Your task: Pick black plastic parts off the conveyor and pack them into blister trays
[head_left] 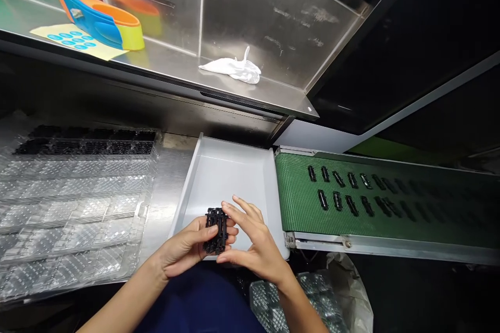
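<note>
My left hand (185,247) is closed around a small bundle of black plastic parts (215,231), its thumb lying across the front. These parts are slim and stand side by side; their exact kind cannot be made out. On the bundle's right side is my right hand (253,237), its index fingertip at the top end and its thumb at the bottom end, the other fingers spread. Both hands are over the near part of a white tray (234,166). Similar black parts (338,200) lie in two rows on a green conveyor belt (297,213) to the right.
Clear plastic compartment trays (78,218) lie at left, black parts (89,140) filling their far rows. A metal shelf (167,67) above holds a white crumpled glove-like item (234,68), an orange-blue-yellow tape dispenser (99,18) and a sticker sheet (105,53). More clear plastic (312,296) sits below the belt.
</note>
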Motion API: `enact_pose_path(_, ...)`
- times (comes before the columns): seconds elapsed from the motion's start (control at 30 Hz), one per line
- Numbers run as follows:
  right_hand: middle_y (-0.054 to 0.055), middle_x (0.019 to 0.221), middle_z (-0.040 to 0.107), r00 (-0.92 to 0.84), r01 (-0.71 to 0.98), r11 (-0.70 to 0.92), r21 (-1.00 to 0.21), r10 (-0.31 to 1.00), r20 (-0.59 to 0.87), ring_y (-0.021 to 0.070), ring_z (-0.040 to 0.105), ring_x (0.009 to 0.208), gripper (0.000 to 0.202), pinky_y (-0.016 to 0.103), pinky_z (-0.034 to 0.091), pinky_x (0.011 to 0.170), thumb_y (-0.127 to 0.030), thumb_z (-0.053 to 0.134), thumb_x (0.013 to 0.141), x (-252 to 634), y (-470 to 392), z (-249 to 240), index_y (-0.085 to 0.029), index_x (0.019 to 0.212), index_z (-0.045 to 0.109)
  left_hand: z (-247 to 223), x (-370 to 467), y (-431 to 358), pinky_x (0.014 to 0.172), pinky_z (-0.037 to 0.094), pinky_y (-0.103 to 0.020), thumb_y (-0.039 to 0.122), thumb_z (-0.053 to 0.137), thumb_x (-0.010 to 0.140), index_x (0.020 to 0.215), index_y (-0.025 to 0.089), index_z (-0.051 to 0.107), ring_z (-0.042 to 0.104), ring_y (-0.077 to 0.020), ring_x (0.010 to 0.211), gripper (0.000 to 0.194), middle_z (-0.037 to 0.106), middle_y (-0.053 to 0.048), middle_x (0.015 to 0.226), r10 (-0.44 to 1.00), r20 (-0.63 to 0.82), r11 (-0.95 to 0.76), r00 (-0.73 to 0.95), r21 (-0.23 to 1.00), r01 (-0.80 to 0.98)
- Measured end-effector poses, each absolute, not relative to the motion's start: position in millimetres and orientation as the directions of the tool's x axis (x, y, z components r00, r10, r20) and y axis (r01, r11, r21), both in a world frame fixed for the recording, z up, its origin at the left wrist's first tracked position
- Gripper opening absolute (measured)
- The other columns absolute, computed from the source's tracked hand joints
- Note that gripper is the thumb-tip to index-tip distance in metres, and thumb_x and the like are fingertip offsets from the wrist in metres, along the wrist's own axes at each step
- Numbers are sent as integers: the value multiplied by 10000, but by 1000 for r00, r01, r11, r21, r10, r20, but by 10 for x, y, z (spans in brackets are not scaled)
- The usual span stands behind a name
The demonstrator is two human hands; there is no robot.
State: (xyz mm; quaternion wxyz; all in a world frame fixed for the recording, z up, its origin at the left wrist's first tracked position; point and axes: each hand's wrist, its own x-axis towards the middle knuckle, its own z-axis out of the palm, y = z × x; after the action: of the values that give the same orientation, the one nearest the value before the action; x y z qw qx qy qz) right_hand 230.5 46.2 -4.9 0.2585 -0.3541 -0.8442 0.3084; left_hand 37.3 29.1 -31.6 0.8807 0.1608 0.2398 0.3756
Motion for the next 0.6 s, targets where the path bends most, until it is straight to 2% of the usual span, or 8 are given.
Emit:
enact_pose_path(0.2, 76, 1472, 469, -639, 423, 541, -727, 747, 184, 276, 239, 1460, 891, 530, 241, 1163, -462, 776, 745, 2386, 493, -89, -326, 1494, 313, -325, 449, 400, 781, 519, -291, 313, 890, 628, 940, 157, 767, 686, -225, 864, 370, 751, -93, 898, 710, -362, 689, 604, 539, -486)
enact_pose_path(0.23, 72, 1470, 472, -654, 419, 531, -737, 739, 161, 268, 253, 1456, 879, 509, 254, 1164, -456, 784, 739, 2422, 535, -99, -318, 1485, 339, -333, 474, 421, 791, 519, -299, 312, 891, 626, 922, 169, 770, 688, -226, 860, 351, 753, -83, 872, 709, -381, 692, 593, 536, -483)
enact_pose_path(0.3, 39, 1391, 563, -611, 495, 460, -737, 788, 81, 241, 413, 1376, 755, 408, 363, 1121, -439, 807, 715, 2561, 698, -127, -322, 1392, 492, -349, 542, 468, 790, 521, -301, 305, 884, 638, 893, 189, 769, 686, -213, 841, 303, 752, -61, 844, 708, -413, 698, 573, 531, -480)
enact_pose_path(0.37, 26, 1254, 661, -397, 658, 302, -690, 918, 23, 209, 585, 1198, 490, 335, 463, 1020, -414, 751, 781, 2814, 965, -155, -299, 1241, 630, -364, 626, 521, 788, 524, -297, 296, 874, 657, 889, 189, 766, 678, -195, 824, 278, 750, -54, 861, 698, -431, 708, 573, 536, -460)
enact_pose_path(0.43, 77, 1199, 672, -46, 783, 73, -618, 997, 59, 212, 620, 1109, 297, 366, 468, 990, -360, 588, 916, 3162, 1291, -167, -228, 1174, 656, -378, 708, 573, 804, 527, -298, 288, 873, 661, 901, 176, 764, 676, -195, 841, 286, 750, -65, 904, 685, -439, 717, 582, 548, -431)
enact_pose_path(0.5, 156, 1231, 622, 224, 810, -111, -575, 966, 129, 252, 572, 1158, 291, 446, 419, 1017, -291, 478, 975, 3525, 1603, -159, -147, 1183, 621, -388, 766, 619, 829, 529, -307, 291, 873, 660, 919, 171, 763, 676, -207, 878, 306, 752, -77, 941, 675, -448, 724, 586, 557, -408)
enact_pose_path(0.6, 124, 1188, 615, 408, 790, -257, -557, 898, 165, 250, 575, 1122, 239, 469, 439, 982, -292, 558, 948, 3912, 1914, -123, -132, 1115, 617, -391, 787, 667, 867, 527, -318, 310, 865, 672, 954, 178, 760, 676, -216, 913, 328, 753, -84, 977, 680, -451, 717, 578, 575, -394)
